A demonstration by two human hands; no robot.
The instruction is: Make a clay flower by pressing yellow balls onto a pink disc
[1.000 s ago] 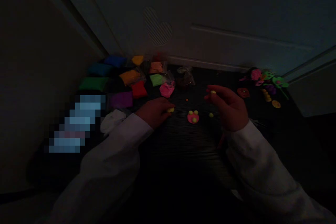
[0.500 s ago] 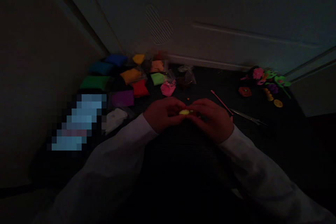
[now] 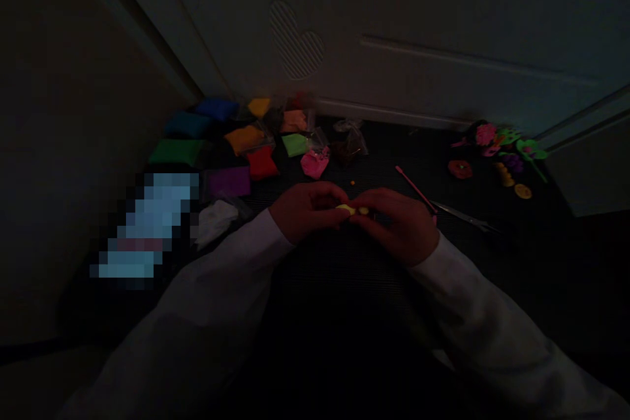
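Our left hand (image 3: 308,213) pinches the yellow lump (image 3: 345,209); our right hand (image 3: 398,223) closes fingertips on its other end. Lump's between both, over dark table (image 3: 339,266); pink stick (image 3: 416,188), scissors (image 3: 462,216) lie rightward.

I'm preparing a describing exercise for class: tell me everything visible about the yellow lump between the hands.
The yellow lump is small, elongated and uneven, and looks like soft modelling clay. It is held between the fingertips of the left hand and right hand, which partly hide it, over the dark table. Dim light hides finer surface detail.
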